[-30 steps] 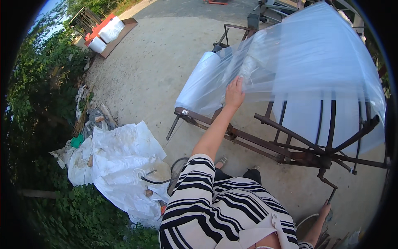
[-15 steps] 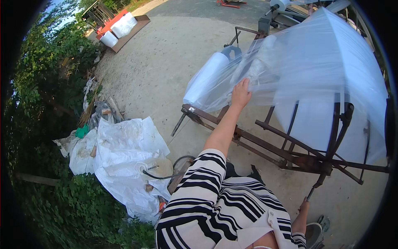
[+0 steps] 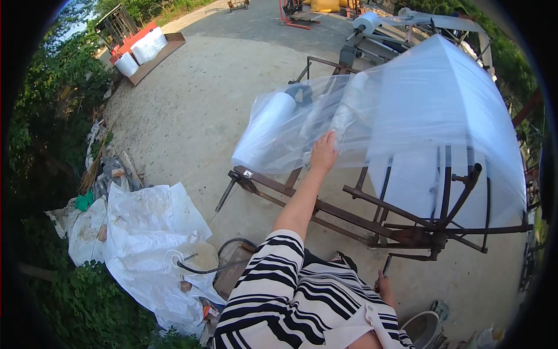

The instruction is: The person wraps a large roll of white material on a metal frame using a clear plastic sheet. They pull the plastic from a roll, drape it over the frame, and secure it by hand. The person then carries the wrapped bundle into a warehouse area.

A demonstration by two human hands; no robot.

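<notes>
A wide sheet of clear plastic film (image 3: 418, 116) stretches from a white film roll (image 3: 264, 128) at the left to a large winding frame at the right. My left hand (image 3: 324, 152) rests on the near edge of the film, its fingers stretched forward and lying flat. Low at the right, my right hand (image 3: 382, 285) is wrapped round the grip of a crank handle (image 3: 412, 256) fixed to the rusty metal frame (image 3: 343, 214). The crank arm points left from its axle. A second, crinkled roller (image 3: 349, 107) shows through the film.
White sheeting (image 3: 151, 232) lies crumpled on the ground at the left, with a black hose (image 3: 212, 269) beside it. A bucket (image 3: 421, 328) stands near my right arm. Farther off are a red forklift carrying white rolls (image 3: 148, 45) and another film roll (image 3: 366, 23).
The crank has turned, so its arm now points left, and my right hand has moved with it. My left hand stays on the film's near edge. The whole view has shifted.
</notes>
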